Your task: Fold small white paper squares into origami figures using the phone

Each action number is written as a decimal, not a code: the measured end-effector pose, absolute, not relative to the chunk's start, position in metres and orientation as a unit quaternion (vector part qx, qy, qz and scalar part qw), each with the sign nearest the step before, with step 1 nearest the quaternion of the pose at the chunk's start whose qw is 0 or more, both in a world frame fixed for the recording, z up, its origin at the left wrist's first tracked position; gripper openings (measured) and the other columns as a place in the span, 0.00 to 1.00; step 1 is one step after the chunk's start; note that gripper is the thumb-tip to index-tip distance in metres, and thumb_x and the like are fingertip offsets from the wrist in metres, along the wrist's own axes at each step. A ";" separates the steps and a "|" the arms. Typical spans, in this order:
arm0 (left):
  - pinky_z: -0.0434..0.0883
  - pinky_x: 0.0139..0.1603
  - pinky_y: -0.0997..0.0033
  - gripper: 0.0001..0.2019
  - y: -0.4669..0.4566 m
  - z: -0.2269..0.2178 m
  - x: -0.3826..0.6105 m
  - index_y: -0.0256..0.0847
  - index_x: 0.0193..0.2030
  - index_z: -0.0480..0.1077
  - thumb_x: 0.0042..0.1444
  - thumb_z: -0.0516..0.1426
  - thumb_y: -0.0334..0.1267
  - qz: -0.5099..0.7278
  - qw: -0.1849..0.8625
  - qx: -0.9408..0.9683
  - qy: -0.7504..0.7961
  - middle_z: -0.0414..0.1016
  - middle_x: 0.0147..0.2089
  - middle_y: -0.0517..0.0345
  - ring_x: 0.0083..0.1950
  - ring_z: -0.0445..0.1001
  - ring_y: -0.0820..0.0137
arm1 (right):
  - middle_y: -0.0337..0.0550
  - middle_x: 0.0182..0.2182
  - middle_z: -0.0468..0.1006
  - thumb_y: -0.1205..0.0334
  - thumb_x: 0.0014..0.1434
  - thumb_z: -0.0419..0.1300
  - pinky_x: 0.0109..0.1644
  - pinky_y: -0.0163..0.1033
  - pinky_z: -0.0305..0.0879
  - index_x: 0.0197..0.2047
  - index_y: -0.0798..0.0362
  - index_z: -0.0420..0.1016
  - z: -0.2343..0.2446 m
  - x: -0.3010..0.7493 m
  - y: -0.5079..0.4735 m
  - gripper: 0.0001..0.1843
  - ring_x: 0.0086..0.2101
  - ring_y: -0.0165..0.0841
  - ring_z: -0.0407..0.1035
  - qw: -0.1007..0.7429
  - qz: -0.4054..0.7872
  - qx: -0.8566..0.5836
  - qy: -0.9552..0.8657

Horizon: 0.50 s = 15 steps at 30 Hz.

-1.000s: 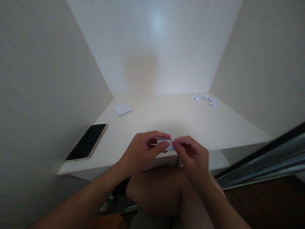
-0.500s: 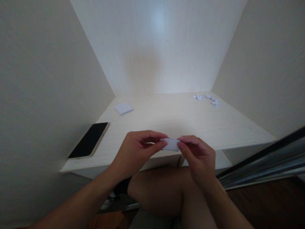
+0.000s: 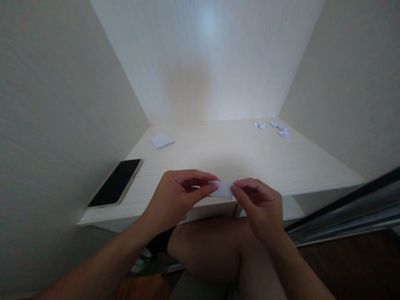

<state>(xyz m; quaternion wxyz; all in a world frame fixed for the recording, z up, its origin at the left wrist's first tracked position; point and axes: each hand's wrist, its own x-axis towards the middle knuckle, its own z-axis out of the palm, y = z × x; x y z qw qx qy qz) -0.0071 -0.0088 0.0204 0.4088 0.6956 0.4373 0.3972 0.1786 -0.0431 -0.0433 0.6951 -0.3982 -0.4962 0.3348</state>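
Note:
Both of my hands pinch a small folded piece of white paper (image 3: 223, 189) just above the near edge of the pale wooden desk (image 3: 237, 154). My left hand (image 3: 178, 198) grips its left end between thumb and fingers. The paper's right end sits between the thumb and forefinger of my right hand (image 3: 258, 204). My bare knee (image 3: 203, 250) shows below the hands, under the desk edge.
A black phone (image 3: 116, 182) lies face up at the desk's left front. A small stack of white paper squares (image 3: 161, 141) sits further back on the left. Several small folded paper pieces (image 3: 273, 127) lie at the back right corner. Walls close in on both sides.
My hands have spread slightly apart, so more of the paper shows between them. The view has shifted a little; nothing on the desk has moved.

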 end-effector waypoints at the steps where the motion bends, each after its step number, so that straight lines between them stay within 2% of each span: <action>1: 0.81 0.40 0.70 0.08 -0.009 0.020 -0.007 0.44 0.38 0.83 0.53 0.68 0.42 0.397 0.408 0.696 0.437 0.85 0.37 0.57 0.36 0.83 0.66 | 0.40 0.32 0.83 0.64 0.56 0.70 0.39 0.39 0.76 0.36 0.48 0.83 -0.044 0.179 -0.043 0.03 0.33 0.33 0.77 0.694 0.337 -0.400 -0.495; 15: 0.81 0.38 0.70 0.07 -0.009 0.023 -0.009 0.44 0.37 0.83 0.52 0.68 0.42 0.388 0.397 0.705 0.442 0.85 0.34 0.58 0.33 0.82 0.66 | 0.39 0.31 0.83 0.65 0.57 0.69 0.39 0.39 0.76 0.36 0.48 0.83 -0.042 0.181 -0.044 0.03 0.33 0.33 0.77 0.676 0.332 -0.403 -0.520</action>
